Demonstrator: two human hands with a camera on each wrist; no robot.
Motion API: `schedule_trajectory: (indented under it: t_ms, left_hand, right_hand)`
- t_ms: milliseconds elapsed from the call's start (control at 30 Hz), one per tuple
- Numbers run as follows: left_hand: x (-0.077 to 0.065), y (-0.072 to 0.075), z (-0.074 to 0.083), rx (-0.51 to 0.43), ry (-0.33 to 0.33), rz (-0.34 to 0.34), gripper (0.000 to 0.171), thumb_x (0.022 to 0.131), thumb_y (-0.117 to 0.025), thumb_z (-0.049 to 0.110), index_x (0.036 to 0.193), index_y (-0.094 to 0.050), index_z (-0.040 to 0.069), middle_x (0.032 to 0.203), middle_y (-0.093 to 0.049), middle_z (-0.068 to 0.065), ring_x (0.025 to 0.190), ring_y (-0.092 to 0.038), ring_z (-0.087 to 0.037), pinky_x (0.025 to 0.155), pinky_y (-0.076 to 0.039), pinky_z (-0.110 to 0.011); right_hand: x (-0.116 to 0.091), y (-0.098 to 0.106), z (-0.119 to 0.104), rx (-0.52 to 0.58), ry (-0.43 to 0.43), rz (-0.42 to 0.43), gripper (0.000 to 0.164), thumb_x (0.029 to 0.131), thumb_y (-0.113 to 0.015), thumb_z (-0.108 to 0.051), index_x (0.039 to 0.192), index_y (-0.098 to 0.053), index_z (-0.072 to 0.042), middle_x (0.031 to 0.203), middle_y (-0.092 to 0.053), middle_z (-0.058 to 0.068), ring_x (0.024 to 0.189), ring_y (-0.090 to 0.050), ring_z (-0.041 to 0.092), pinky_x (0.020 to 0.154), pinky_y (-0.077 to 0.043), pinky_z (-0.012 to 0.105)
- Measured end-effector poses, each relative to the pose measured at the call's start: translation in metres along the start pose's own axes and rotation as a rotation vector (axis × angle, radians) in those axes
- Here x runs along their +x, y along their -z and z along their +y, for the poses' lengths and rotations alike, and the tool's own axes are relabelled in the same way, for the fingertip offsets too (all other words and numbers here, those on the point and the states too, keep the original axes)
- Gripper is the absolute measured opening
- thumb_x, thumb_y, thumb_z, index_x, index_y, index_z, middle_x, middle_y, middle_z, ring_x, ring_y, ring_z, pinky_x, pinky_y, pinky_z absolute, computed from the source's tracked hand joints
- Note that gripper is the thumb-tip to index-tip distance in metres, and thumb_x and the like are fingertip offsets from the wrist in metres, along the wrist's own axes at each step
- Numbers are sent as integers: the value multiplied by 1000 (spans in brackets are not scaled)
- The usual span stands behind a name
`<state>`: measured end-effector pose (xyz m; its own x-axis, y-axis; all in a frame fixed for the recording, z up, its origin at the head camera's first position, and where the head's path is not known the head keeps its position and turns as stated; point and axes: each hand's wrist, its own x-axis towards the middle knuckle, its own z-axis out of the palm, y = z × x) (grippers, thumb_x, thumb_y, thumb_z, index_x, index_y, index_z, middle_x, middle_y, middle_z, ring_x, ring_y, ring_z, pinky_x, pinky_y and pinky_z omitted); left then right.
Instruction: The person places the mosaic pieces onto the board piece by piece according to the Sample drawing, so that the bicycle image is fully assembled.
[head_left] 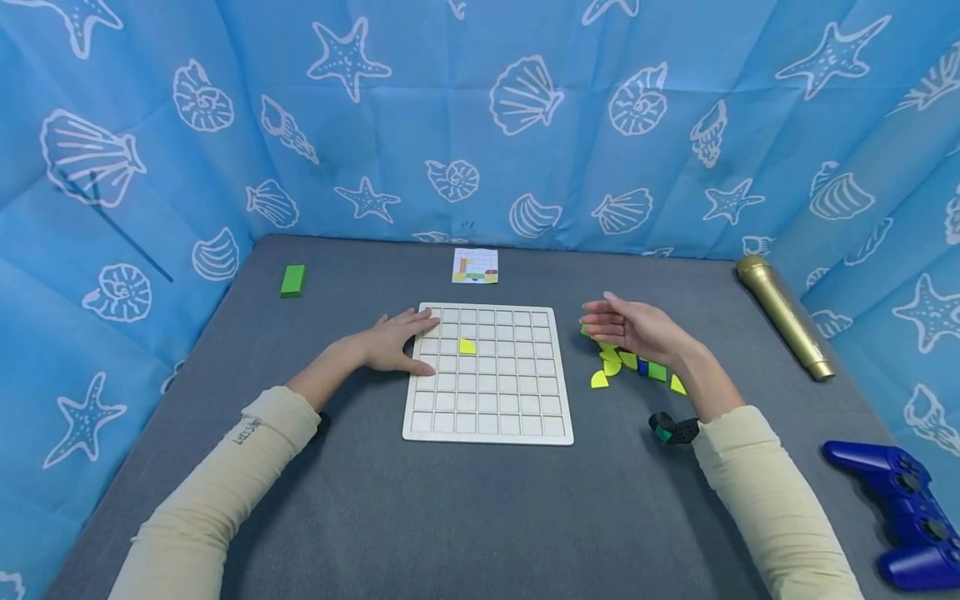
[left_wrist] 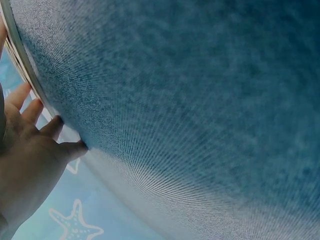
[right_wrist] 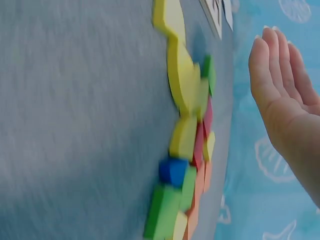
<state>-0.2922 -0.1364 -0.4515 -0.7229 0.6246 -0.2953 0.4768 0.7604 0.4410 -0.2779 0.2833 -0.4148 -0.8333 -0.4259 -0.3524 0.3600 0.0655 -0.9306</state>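
A white square grid board [head_left: 487, 400] lies flat in the middle of the table, with one yellow quarter-round piece [head_left: 467, 346] in a cell of its upper left part. My left hand [head_left: 393, 342] rests at the board's left edge, fingers and thumb spread on the rim. To the right of the board, my right hand [head_left: 637, 325] hovers with straight fingers over a heap of small pieces and holds nothing. In the right wrist view the heap shows yellow pieces [right_wrist: 184, 137], a blue piece [right_wrist: 173, 171], green pieces [right_wrist: 164, 210], and red and orange ones behind.
Behind the board lies a small pattern card [head_left: 475, 266]. A green block [head_left: 293, 281] sits at the back left. On the right are a gold microphone [head_left: 783, 317] and a blue game controller [head_left: 896, 508]. A blue seashell curtain [head_left: 465, 108] encloses the table.
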Motion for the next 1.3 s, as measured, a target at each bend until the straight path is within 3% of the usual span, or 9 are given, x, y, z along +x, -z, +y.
schedule_trajectory:
  t_ms: [367, 467, 600, 767, 867, 1000, 1133, 1300]
  left_hand:
    - [0, -2, 1, 3, -2, -8, 92, 85, -64, 55, 154, -19, 14, 159, -7, -9, 144, 0, -31, 109, -2, -61]
    - [0, -3, 1, -2, -1, -14, 92, 85, -64, 55, 154, -18, 14, 159, -7, -9, 144, 0, -30, 109, -2, -61]
    - [-1, -3, 2, -4, 1, -15, 92, 86, -64, 54, 154, -18, 14, 159, -7, -9, 144, 0, -30, 109, -1, -61]
    - [-1, -2, 2, 4, 3, -13, 92, 86, -64, 54, 154, -18, 14, 159, -7, -10, 144, 0, -31, 109, -1, -61]
    - [-1, -2, 2, 7, 3, -15, 92, 86, -64, 54, 154, -18, 14, 159, -7, -10, 144, 0, -31, 109, -1, -61]
    - [0, -1, 2, 11, -4, -15, 92, 86, -64, 55, 154, -18, 14, 159, -7, -10, 144, -1, -31, 109, -2, -61]
    - [0, 0, 1, 11, -6, -10, 92, 85, -64, 55, 154, -19, 14, 159, -7, -10, 144, -1, -31, 109, -2, -61]
    - [-1, 0, 0, 6, -10, -4, 92, 85, -64, 55, 154, -20, 14, 159, -8, -10, 143, -1, -32, 109, -3, -61]
  right_hand:
    - [-16, 39, 5, 177, 51, 67, 43, 103, -39, -35, 130, -51, -4, 114, -61, 10, 112, -59, 22, 102, -37, 36]
    - [-19, 47, 8, 211, 42, 131, 39, 101, -42, -37, 123, -57, -9, 112, -63, 7, 109, -60, 20, 101, -38, 35]
    - [-20, 58, 12, 195, 25, 223, 40, 100, -43, -39, 125, -53, -10, 109, -64, 4, 107, -61, 16, 100, -39, 31]
    - [-19, 72, 20, 71, -4, 351, 71, 96, -44, -48, 148, -29, -3, 111, -60, 0, 102, -59, 8, 98, -41, 26]
    - [-17, 81, 26, -20, 5, 418, 83, 92, -45, -55, 150, -23, 0, 114, -55, 1, 100, -57, 5, 94, -44, 23]
    - [-15, 89, 33, -135, 34, 434, 82, 93, -41, -55, 150, -23, 2, 115, -52, 2, 101, -53, 5, 86, -47, 17]
    - [-13, 92, 36, -235, 72, 392, 73, 98, -41, -48, 149, -25, 3, 117, -54, 3, 104, -52, 6, 88, -46, 17]
    - [-13, 94, 37, -407, 98, 358, 62, 102, -43, -38, 145, -32, 5, 123, -52, 18, 102, -54, 6, 88, -46, 17]
